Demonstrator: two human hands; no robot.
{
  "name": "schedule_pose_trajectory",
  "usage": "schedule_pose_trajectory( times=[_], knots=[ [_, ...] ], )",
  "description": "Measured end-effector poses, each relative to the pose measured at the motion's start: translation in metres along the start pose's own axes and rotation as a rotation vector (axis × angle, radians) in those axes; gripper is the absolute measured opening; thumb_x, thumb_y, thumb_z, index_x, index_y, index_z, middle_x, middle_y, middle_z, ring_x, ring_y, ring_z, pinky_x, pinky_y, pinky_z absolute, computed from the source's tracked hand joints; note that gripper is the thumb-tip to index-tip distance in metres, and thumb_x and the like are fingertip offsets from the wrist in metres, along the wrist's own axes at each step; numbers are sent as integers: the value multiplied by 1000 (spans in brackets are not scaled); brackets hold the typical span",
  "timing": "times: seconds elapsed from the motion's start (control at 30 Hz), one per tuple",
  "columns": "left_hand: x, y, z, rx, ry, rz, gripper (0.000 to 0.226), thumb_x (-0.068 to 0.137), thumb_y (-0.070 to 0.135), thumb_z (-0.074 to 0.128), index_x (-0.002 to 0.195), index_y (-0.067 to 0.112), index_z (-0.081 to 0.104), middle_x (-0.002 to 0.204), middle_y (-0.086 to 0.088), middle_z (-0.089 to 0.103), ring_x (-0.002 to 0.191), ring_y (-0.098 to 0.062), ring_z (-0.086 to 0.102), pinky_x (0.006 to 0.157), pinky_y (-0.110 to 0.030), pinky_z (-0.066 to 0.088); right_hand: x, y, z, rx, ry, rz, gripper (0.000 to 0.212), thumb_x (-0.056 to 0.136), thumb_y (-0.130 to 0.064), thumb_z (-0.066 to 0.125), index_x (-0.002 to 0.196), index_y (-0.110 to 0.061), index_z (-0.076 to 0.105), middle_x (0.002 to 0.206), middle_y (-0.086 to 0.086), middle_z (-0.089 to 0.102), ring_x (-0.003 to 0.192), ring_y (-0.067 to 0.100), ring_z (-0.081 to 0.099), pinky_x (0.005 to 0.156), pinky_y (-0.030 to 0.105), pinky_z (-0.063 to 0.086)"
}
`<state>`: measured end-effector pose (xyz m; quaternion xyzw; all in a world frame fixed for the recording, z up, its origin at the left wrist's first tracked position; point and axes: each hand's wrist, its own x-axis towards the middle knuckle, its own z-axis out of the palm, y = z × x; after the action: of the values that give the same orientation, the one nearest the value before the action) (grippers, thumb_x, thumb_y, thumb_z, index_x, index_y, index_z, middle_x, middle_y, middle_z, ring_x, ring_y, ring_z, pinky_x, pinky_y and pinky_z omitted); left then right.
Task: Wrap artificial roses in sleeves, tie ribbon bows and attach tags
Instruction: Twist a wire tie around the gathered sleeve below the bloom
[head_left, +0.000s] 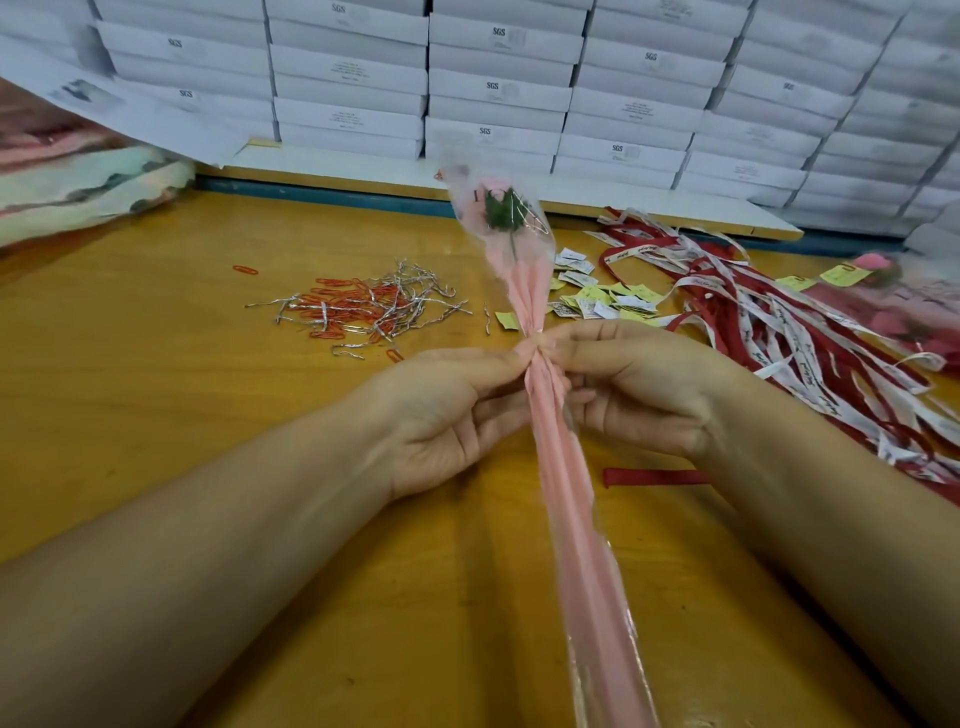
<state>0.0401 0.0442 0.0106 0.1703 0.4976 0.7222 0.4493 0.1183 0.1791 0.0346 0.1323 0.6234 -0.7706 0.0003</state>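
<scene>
Pinching gathered middle of long pink-and-clear plastic sleeve (558, 483) from both sides, left hand (452, 415) and right hand (644, 395), fingers curled onto it, over yellow wooden bench (182, 405). Pink artificial rose (496, 205) inside sleeve's far end. Silver twist ties (415, 283) and orange paperclips (337, 292) lying left, red-and-white ribbons (789, 332) right.
</scene>
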Motion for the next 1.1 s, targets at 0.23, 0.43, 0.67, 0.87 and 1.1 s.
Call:
schedule_pose_trajectory(
  times=[0.23, 0.43, 0.67, 0.87, 1.1],
  knots=[
    [-1, 2, 0, 9, 0, 9, 12, 93, 7, 52, 98, 1, 62, 69, -3, 69, 60, -10, 67, 61, -22, 58, 2, 5, 1, 91, 5, -14, 22, 73, -7, 58, 91, 4, 61, 71, 10, 55, 60, 9, 39, 47, 11, 35],
    [1, 3, 0, -10, 27, 10, 15, 93, 6, 53, 102, -3, 61, 70, -6, 68, 57, -11, 66, 58, -22, 57, 4, 6, 2, 205, -41, 25, 11, 76, -7, 57, 84, -2, 62, 66, 4, 54, 56, 5, 41, 44, 10, 37],
    [-3, 1, 4, 73, 68, 93, 14, 89, 12, 59, 86, 1, 68, 67, -6, 69, 56, -10, 65, 54, -21, 57, 7, 2, -1, 182, -10, 66, 10, 72, -7, 59, 81, -3, 60, 64, 5, 56, 50, 4, 46, 41, 10, 33],
    [-4, 8, 3, 752, 262, 412, 33, 97, 25, 51, 72, 9, 67, 60, 5, 68, 53, -7, 63, 54, -20, 50, 7, 0, -6, 42, -66, 85, 17, 72, -8, 60, 86, -1, 55, 78, 8, 43, 56, 5, 35, 58, 14, 30],
    [21, 39, -57, 1406, 755, 357, 15, 92, 30, 57, 80, 21, 56, 93, -5, 61, 93, -27, 56, 89, -41, 45, 1, -2, -5, -95, -113, 104, 15, 70, -11, 63, 78, -2, 54, 72, 4, 42, 56, 5, 36, 45, 10, 36]
  ],
)
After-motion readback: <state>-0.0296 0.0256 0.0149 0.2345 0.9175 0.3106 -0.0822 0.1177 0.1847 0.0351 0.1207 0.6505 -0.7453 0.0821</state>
